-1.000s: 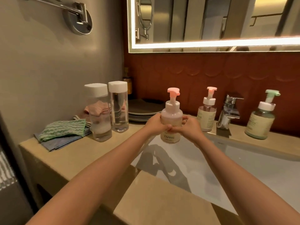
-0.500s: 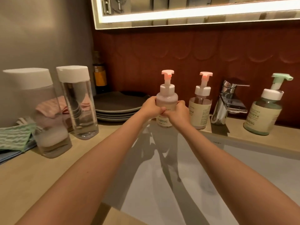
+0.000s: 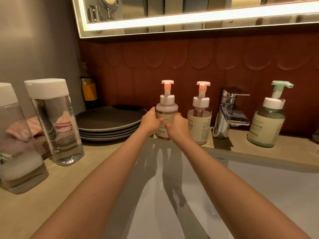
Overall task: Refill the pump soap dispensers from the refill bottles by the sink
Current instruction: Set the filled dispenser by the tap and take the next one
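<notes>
A pink-pump soap dispenser point(image 3: 166, 107) with pale pink liquid stands on the ledge behind the sink. My left hand point(image 3: 150, 121) grips its left side and my right hand point(image 3: 177, 125) grips its right side, fingers curled round the body. A second pink-pump dispenser point(image 3: 200, 116) stands just to its right, touching my right hand or close to it. A green-pump dispenser point(image 3: 268, 121) stands further right, past the tap. Two clear refill bottles with white caps stand on the counter at the left: a tall one point(image 3: 55, 121) and a nearer one point(image 3: 15, 140) with white liquid at the bottom.
A chrome tap point(image 3: 227, 112) rises between the pink and green dispensers. A stack of grey plates point(image 3: 108, 123) lies left of the held dispenser. The white sink basin point(image 3: 241, 195) fills the lower right. Pink cloths point(image 3: 17, 130) lie behind the refill bottles. A lit mirror point(image 3: 189, 12) hangs above.
Both hands have carried the pink-pump dispenser away from over the basin to the back ledge beside the second pink dispenser. The camera has moved closer to the counter.
</notes>
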The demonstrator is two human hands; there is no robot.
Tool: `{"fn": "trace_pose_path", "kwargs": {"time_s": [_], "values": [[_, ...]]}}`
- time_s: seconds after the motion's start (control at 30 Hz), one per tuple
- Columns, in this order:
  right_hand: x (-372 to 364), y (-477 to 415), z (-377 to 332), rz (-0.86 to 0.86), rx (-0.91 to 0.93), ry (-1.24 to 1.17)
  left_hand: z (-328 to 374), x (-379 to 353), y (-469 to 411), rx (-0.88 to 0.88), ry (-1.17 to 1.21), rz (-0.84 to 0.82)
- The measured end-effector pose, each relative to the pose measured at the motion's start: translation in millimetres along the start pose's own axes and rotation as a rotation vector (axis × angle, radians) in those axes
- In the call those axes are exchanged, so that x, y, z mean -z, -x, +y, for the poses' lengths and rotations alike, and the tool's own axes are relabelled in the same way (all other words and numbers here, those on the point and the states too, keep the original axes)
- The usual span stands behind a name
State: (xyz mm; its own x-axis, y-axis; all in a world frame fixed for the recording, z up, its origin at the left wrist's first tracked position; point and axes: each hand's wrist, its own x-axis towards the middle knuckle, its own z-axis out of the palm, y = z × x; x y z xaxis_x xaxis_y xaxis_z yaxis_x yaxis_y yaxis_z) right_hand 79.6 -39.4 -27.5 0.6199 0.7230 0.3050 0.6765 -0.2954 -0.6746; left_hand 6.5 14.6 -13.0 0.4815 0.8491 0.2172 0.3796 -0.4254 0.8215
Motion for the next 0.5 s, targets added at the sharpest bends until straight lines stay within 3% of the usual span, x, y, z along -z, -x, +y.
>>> {"fn": "trace_pose_path", "kwargs": {"time_s": [0.07,0.13,0.23,0.37,0.5], "values": [[3.9,6.7,0.7,0.081,0.075,-0.010,-0.1,-1.0,2.3,0.039,0.020,0.054],[15.0,18.5,3.0,0.196,0.196,-0.034,4.4,-1.4,10.2,0.004,0.028,0.231],[31.5,31.4,10.3,0.383,0.295,-0.050,16.5,-2.2,25.5,-0.200,-0.006,0.453],[43.7,38.2,27.1,0.572,0.195,-0.045,38.6,-15.7,39.0,-0.471,-0.081,0.299],[45.3,44.1,34.0,0.507,0.123,0.002,55.1,-38.1,40.7,-0.274,0.014,0.009]]}}
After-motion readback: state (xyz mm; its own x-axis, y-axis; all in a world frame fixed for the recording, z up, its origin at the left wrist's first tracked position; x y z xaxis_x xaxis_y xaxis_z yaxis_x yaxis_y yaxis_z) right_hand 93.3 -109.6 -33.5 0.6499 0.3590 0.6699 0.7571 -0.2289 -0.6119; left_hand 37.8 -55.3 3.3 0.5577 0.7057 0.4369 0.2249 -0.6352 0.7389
